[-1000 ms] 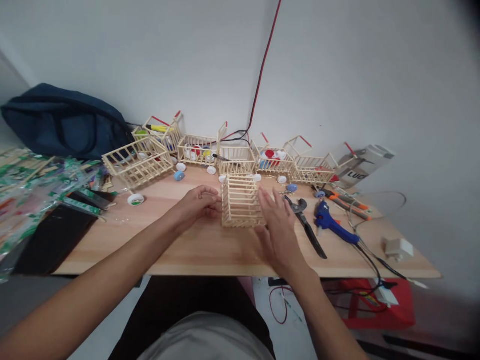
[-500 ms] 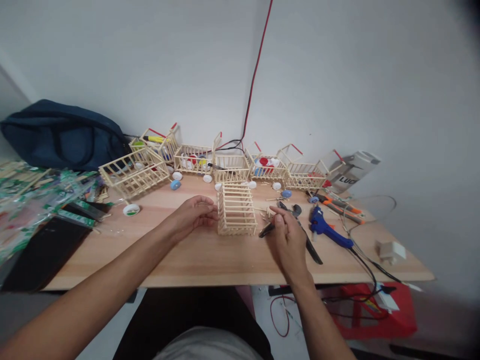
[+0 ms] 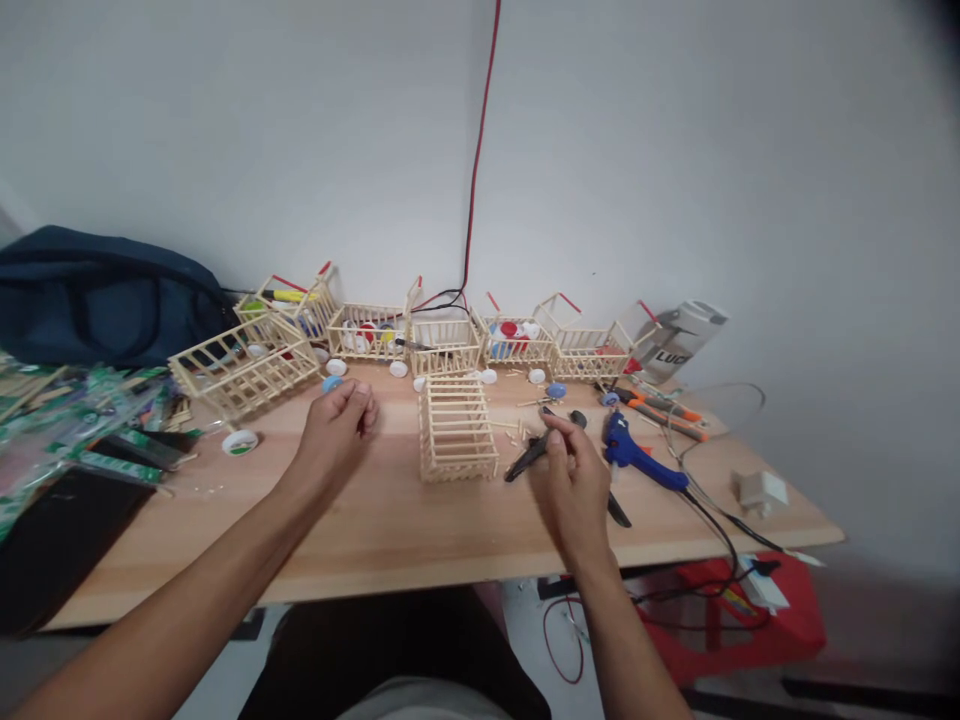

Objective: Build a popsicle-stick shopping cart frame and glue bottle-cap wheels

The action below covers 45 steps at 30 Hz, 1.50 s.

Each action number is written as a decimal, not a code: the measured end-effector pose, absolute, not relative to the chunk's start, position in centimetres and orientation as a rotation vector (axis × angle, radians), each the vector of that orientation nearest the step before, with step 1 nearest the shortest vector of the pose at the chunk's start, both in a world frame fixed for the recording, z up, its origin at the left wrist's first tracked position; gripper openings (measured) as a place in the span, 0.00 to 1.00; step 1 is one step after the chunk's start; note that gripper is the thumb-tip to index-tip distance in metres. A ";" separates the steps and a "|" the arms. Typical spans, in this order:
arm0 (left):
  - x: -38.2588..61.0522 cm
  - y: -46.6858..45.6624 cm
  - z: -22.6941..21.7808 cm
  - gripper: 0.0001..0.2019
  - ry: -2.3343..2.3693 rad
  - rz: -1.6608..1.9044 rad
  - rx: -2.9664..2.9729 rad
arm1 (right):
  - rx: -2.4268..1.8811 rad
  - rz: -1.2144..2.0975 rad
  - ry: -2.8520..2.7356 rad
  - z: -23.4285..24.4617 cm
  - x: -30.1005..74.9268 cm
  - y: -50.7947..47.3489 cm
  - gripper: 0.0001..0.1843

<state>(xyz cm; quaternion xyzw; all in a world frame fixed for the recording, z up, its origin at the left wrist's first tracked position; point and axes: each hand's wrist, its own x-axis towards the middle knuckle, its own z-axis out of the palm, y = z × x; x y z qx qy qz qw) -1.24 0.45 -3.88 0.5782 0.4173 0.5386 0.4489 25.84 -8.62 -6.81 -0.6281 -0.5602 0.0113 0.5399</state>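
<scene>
A small basket built of wooden sticks (image 3: 456, 428) stands on the wooden table (image 3: 420, 520) in front of me. My right hand (image 3: 576, 478) is closed on the black-handled cutting pliers (image 3: 534, 450), lifted just right of the basket. My left hand (image 3: 336, 428) hovers left of the basket with its fingers curled together; I cannot make out anything in them. It is apart from the basket.
A row of finished stick carts (image 3: 450, 340) with bottle-cap wheels lines the wall. A blue glue gun (image 3: 637, 455) with its cord lies to the right, beside orange-handled tools (image 3: 660, 405). A dark blue bag (image 3: 97, 295) and plastic packets (image 3: 67, 420) sit at left.
My left hand has left the basket and drawn back to the left. My right hand took up the pliers from the table and raised them. The view has shifted leftward.
</scene>
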 end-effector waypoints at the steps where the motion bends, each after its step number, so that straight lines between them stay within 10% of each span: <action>1: -1.3 0.5 -3.8 0.19 1.038 1.336 1.447 | -1.496 0.011 -1.348 -6.8 25.8 -8.6 0.16; 26: -3.1 -5.3 -2.0 0.13 0.981 1.509 2.196 | -1.620 0.010 -1.273 -7.2 26.2 -9.3 0.23; 33: -18.7 -5.9 1.8 0.09 1.968 1.875 1.816 | -1.776 0.058 -1.232 -6.2 25.6 -9.9 0.28; 45: -30.1 -2.2 -0.3 0.09 2.690 0.643 1.612 | -1.781 0.088 -1.266 -6.3 25.4 -9.6 0.30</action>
